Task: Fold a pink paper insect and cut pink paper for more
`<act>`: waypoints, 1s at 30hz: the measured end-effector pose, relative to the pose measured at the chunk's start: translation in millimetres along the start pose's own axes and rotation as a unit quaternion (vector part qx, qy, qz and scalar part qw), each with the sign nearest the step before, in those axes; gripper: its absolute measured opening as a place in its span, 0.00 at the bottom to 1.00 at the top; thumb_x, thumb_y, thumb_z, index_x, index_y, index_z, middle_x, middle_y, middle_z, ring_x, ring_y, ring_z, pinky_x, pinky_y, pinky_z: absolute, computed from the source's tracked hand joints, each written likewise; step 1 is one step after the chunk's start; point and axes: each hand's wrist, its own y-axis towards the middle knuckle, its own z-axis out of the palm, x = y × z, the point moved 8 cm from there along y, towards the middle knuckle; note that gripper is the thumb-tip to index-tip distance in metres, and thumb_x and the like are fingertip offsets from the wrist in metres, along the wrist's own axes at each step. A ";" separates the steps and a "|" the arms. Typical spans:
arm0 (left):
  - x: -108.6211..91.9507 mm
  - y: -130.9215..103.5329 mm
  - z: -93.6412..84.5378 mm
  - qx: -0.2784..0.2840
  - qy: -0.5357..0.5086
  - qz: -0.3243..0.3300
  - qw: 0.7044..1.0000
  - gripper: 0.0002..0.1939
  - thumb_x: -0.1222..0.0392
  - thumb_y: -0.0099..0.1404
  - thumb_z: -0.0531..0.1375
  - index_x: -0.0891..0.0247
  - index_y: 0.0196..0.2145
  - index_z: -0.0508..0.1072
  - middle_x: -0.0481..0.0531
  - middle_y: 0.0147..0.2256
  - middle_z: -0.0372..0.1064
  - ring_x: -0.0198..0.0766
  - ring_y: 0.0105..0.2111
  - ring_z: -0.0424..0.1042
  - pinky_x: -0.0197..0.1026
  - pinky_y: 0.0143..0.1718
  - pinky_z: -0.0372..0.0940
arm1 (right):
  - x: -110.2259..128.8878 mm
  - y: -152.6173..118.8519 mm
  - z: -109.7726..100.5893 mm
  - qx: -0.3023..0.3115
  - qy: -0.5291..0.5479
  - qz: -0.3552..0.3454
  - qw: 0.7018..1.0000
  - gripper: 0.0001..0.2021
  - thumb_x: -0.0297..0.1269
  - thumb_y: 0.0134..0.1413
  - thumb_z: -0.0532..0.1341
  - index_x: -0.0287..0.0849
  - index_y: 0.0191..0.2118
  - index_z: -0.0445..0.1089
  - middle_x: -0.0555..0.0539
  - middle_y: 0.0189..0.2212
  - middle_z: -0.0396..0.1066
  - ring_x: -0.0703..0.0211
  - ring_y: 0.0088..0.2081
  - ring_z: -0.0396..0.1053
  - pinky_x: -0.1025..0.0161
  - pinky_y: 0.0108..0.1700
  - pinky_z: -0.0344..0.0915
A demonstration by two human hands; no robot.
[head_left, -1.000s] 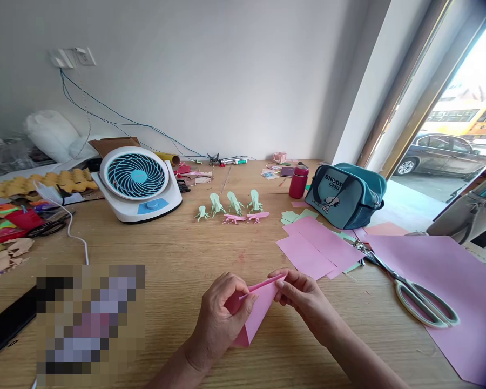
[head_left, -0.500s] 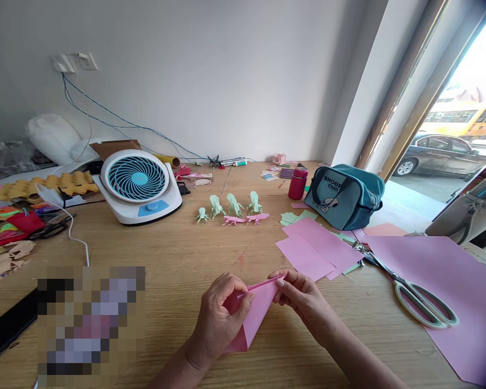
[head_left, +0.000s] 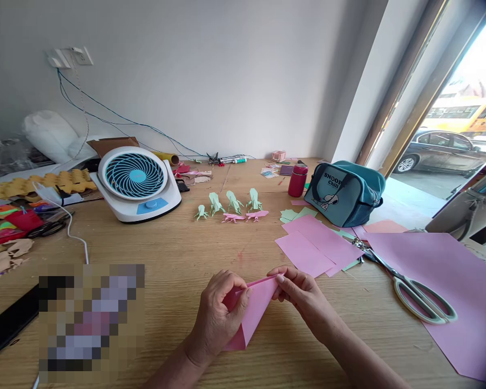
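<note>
A partly folded sheet of pink paper (head_left: 254,317) is held just above the table between my two hands. My left hand (head_left: 222,308) is closed on its left side, thumb in front and fingers behind the top edge. With thumb and fingers, my right hand (head_left: 297,289) pinches the upper right corner. The paper hangs down to a point, its layers showing along the top. Beyond my hands stand several pale green folded-paper insects (head_left: 234,202) and two pink ones (head_left: 257,215).
Pink sheets (head_left: 308,254) and scissors (head_left: 419,300) lie on the right, near a blue bag (head_left: 340,194) and a red bottle (head_left: 298,181). A white fan (head_left: 135,183) stands at the left. Nearer on the left are a black object (head_left: 12,319) and a blurred-out patch.
The view has shifted very slightly. Both hands keep the same hold on the pink paper, with hardly any movement.
</note>
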 end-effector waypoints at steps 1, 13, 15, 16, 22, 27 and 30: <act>-0.1 0.1 0.2 0.001 0.006 0.001 1.000 0.08 0.64 0.66 0.57 0.61 0.29 0.67 0.47 0.27 0.67 0.37 0.29 0.65 0.40 0.35 0.59 | 0.5 -0.1 0.1 -0.001 -0.005 -0.004 1.000 0.16 0.50 0.55 0.65 0.41 0.38 0.75 0.51 0.24 0.71 0.65 0.28 0.65 0.66 0.32 0.57; -15.0 7.6 4.0 0.089 0.078 0.043 0.992 0.07 0.59 0.65 0.58 0.61 0.29 0.71 0.50 0.33 0.72 0.41 0.34 0.66 0.46 0.40 0.56 | 7.8 -0.8 9.3 0.002 -0.026 -0.043 0.999 0.13 0.48 0.53 0.67 0.42 0.36 0.76 0.51 0.27 0.71 0.65 0.29 0.65 0.67 0.33 0.64; -17.5 8.4 4.2 0.103 0.072 0.040 0.991 0.06 0.60 0.65 0.59 0.61 0.29 0.71 0.50 0.33 0.72 0.41 0.35 0.67 0.45 0.40 0.56 | 6.3 -0.5 9.5 0.004 -0.024 -0.043 0.999 0.13 0.47 0.53 0.67 0.43 0.36 0.76 0.51 0.28 0.71 0.66 0.29 0.65 0.67 0.33 0.64; -18.3 8.6 4.5 0.109 0.068 0.037 0.991 0.06 0.60 0.64 0.59 0.61 0.29 0.71 0.49 0.33 0.72 0.41 0.35 0.67 0.45 0.40 0.57 | 5.5 -0.5 9.5 0.005 -0.023 -0.044 0.999 0.12 0.47 0.53 0.67 0.43 0.36 0.76 0.51 0.28 0.71 0.66 0.29 0.65 0.68 0.33 0.64; -21.1 9.3 7.1 0.125 0.053 0.013 0.991 0.07 0.65 0.64 0.59 0.60 0.28 0.70 0.48 0.32 0.72 0.38 0.34 0.68 0.42 0.38 0.58 | 2.1 -1.0 12.4 0.021 -0.026 -0.050 0.998 0.11 0.45 0.56 0.66 0.43 0.37 0.76 0.51 0.29 0.72 0.65 0.31 0.65 0.67 0.35 0.64; -25.1 12.3 11.5 0.134 0.072 -0.006 0.988 0.08 0.58 0.65 0.60 0.59 0.28 0.72 0.48 0.32 0.73 0.39 0.34 0.69 0.43 0.38 0.59 | 4.3 -2.8 16.0 0.036 -0.026 -0.061 0.997 0.09 0.44 0.58 0.65 0.44 0.38 0.76 0.51 0.29 0.72 0.64 0.33 0.68 0.67 0.37 0.65; -25.8 14.6 15.3 0.147 0.087 -0.019 0.985 0.11 0.56 0.66 0.59 0.60 0.27 0.71 0.48 0.30 0.72 0.39 0.33 0.69 0.42 0.37 0.59 | 5.6 -2.9 15.2 0.034 -0.029 -0.068 0.997 0.09 0.43 0.58 0.65 0.44 0.38 0.76 0.51 0.30 0.73 0.64 0.33 0.68 0.66 0.38 0.66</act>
